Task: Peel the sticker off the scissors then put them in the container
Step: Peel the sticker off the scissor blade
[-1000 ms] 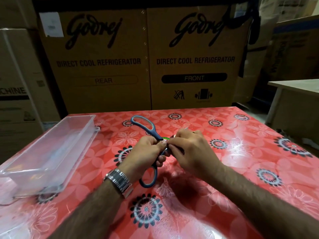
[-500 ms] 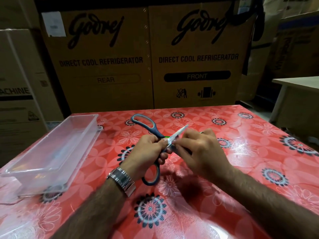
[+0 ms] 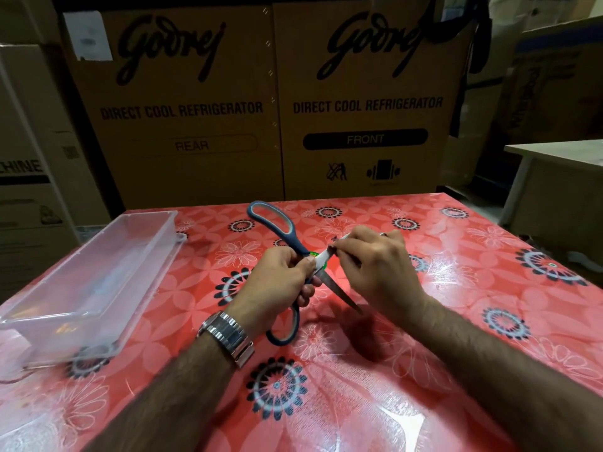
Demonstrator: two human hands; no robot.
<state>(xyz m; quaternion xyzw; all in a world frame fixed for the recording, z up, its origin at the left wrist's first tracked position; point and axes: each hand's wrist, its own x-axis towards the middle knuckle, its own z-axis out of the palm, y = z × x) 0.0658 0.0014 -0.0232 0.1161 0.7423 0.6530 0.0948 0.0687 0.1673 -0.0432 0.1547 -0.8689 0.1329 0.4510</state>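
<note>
Curling round the scissors (image 3: 293, 237), left fingers (image 3: 305, 289) grip while right fingers (image 3: 346, 248) pinch sticker (image 3: 323, 256); container (image 3: 65, 327) sits leftward.

The surface (image 3: 489, 272) wears a red cloth with a flower pattern. Behind it stand big brown cardboard boxes (image 3: 182, 93) printed "Godrej". A pale table (image 3: 561, 151) stands at the right.

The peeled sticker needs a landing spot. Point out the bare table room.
Free: the tablecloth right of the right hand; the far strip before the cardboard boxes. Crowded: the middle, where the left hand grips the scissors, and the container side.
</note>
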